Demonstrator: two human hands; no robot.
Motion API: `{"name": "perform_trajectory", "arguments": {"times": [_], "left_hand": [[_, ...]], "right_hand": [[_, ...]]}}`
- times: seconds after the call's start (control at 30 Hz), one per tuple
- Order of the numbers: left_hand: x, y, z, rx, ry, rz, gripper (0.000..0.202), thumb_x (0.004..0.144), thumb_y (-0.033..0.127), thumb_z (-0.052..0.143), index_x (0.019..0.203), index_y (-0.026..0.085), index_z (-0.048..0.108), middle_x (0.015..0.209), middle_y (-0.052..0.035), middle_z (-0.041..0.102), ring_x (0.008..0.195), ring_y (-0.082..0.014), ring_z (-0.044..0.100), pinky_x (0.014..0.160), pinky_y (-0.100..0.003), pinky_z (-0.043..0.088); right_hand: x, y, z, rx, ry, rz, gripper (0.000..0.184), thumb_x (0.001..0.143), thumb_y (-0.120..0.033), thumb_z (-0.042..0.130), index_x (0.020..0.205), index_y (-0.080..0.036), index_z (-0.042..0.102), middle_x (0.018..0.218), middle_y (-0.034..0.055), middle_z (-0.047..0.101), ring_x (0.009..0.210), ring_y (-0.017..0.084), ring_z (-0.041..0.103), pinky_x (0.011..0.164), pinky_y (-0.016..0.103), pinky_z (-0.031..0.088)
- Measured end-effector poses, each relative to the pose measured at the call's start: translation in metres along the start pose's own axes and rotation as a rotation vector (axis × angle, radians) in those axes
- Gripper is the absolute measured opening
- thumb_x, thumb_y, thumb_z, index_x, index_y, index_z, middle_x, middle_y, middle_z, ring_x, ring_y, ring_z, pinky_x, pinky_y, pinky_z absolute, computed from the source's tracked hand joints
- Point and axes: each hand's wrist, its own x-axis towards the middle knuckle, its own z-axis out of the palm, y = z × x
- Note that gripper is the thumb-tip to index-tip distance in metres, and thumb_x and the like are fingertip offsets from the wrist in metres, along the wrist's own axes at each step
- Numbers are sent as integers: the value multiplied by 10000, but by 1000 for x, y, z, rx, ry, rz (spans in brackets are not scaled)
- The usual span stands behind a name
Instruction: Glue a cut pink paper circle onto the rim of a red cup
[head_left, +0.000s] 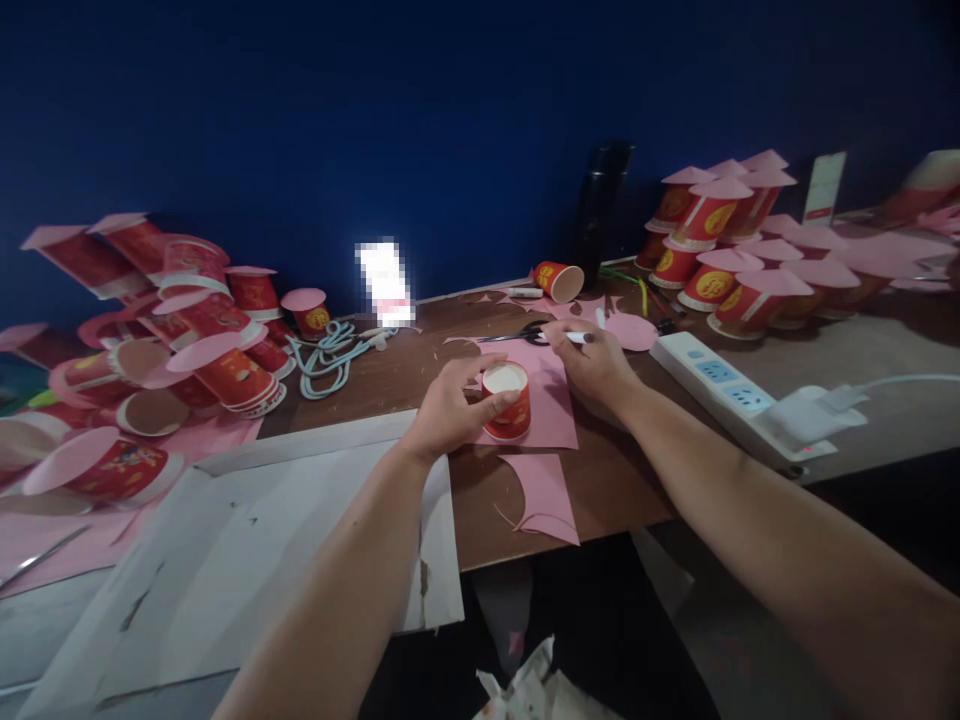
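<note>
My left hand (450, 405) is wrapped round a small red paper cup (508, 402) that stands upside down on a pink paper sheet (551, 405) on the brown table (615, 470). My right hand (592, 362) lies just right of the cup, on the pink sheet, fingers closed round a white pen (576, 338). Black-handled scissors (525, 334) lie just beyond the sheet, close to my right fingertips. A cut pink scrap (544, 495) sits near the table's front edge.
Heaps of red cups with pink paper discs fill the left side (187, 340) and the back right (720, 260). A white power strip (720, 385) with a plugged-in adapter lies right. A light blue cable (330, 360), white cardboard (247, 540), a tipped cup (559, 281) and a dark bottle (600, 210) are nearby.
</note>
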Motion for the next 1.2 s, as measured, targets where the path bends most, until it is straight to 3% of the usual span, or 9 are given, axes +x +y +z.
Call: {"name": "perform_trajectory", "arguments": {"times": [0.13, 0.23, 0.27, 0.37, 0.47, 0.6, 0.7, 0.83, 1.2], "left_hand": [[0, -2, 1, -21, -3, 15, 513, 737, 417, 701, 1212, 245, 613, 1240, -85, 608, 1116, -220, 557, 900, -353, 509], [-1, -3, 3, -53, -9, 13, 505, 745, 425, 690, 1207, 238, 611, 1252, -97, 597, 1133, -225, 553, 870, -346, 526], [-1, -3, 3, -56, -8, 15, 500, 748, 428, 686, 1204, 238, 612, 1250, -99, 598, 1132, -226, 555, 861, -343, 530], [-1, -2, 4, -28, 6, 33, 473, 755, 438, 679, 1183, 245, 623, 1218, -90, 619, 1105, -222, 573, 868, -356, 527], [-2, 1, 3, 16, 10, 45, 456, 760, 444, 674, 1169, 248, 630, 1207, -81, 631, 1083, -222, 586, 893, -376, 514], [-2, 4, 2, 14, -1, 45, 457, 766, 429, 669, 1178, 238, 619, 1238, -81, 620, 1119, -229, 570, 879, -365, 517], [-1, 3, 1, -4, -3, 55, 456, 769, 430, 666, 1179, 238, 614, 1242, -79, 619, 1130, -226, 567, 889, -368, 510], [0, -1, 1, -16, -5, 83, 465, 764, 456, 667, 1170, 235, 613, 1227, -74, 630, 1117, -222, 578, 945, -397, 476], [-1, -3, 1, 14, 8, 124, 479, 756, 465, 676, 1168, 228, 619, 1203, -82, 643, 1118, -230, 578, 978, -401, 446]], "right_hand": [[2, 0, 0, 22, 15, 1, 381, 911, -476, 432, 915, -197, 692, 882, 69, 715, 836, 209, 645, 771, 311, 468], [1, -11, -11, 67, 17, -10, 370, 926, -453, 424, 933, -184, 678, 879, 69, 706, 838, 197, 639, 757, 300, 465], [-1, -18, -17, 69, 72, -19, 363, 931, -443, 418, 884, -190, 674, 834, 61, 699, 800, 190, 636, 735, 298, 466], [-21, -47, -39, 50, 107, -8, 273, 918, -424, 463, 900, -230, 654, 769, 30, 679, 709, 176, 620, 667, 291, 471], [-57, -73, -50, 74, 44, 72, 225, 902, -430, 491, 909, -251, 627, 742, 24, 668, 651, 176, 612, 606, 288, 475], [-101, -87, -36, 110, -36, 96, 156, 873, -389, 550, 907, -254, 622, 821, 27, 675, 729, 186, 637, 664, 291, 498], [-117, -87, -19, 184, -60, 178, 150, 878, -376, 548, 931, -256, 621, 845, 16, 676, 727, 172, 645, 652, 270, 500], [-122, -91, -8, 224, -33, 227, 157, 877, -377, 554, 931, -246, 623, 831, 14, 678, 710, 166, 645, 650, 263, 499], [-124, -97, 7, 110, -59, 175, 149, 870, -360, 560, 959, -270, 639, 915, 16, 715, 800, 183, 679, 720, 275, 529]]}}
